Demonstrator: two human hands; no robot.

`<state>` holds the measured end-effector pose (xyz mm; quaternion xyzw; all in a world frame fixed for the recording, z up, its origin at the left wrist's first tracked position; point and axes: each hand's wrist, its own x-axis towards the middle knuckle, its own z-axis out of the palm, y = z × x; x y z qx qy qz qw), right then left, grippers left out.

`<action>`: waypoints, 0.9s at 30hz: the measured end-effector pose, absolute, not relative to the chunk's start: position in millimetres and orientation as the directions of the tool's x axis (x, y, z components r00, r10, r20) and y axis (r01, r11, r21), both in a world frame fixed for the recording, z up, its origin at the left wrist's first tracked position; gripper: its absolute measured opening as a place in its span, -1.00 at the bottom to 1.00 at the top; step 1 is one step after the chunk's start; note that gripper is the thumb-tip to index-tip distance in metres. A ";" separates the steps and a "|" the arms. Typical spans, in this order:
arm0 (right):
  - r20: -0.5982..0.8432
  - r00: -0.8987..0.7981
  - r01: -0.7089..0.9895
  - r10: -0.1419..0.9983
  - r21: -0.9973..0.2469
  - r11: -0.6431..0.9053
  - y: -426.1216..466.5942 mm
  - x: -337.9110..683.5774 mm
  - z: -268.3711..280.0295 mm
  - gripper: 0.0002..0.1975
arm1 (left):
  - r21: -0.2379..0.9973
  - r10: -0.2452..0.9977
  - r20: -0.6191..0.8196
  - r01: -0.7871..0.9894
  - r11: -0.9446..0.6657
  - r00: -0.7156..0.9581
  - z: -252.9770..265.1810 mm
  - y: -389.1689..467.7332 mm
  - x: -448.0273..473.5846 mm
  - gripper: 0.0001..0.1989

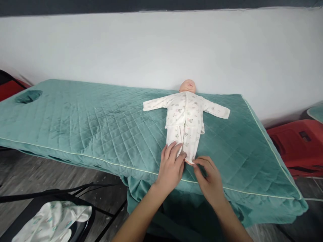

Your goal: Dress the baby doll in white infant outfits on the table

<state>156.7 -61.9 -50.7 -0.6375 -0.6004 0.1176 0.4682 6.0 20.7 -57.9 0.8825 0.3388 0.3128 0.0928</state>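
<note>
The doll lies on its back near the right end of the green bed, head toward the wall and feet at the near edge, probably so that both hands can reach the legs easily. Its shirt lies flat, with the sleeves stretched to the two sides. The trousers cover the legs, and a little of the foot shows under the cuff.

The left hand rests on one trouser leg with fingers loosely spread, perhaps to keep it steady; I cannot tell if they grip the cloth. The right hand is narrow: thumb and forefinger seem to pinch the other leg's cuff, which gives fine control of the edge.
</note>
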 end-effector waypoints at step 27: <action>0.386 0.360 0.665 0.849 -0.745 0.057 -87.5 178.7 -86.3 -0.83 | 0.470 0.717 0.648 0.606 -0.642 0.258 -97.1 -1.3 -64.2 -0.45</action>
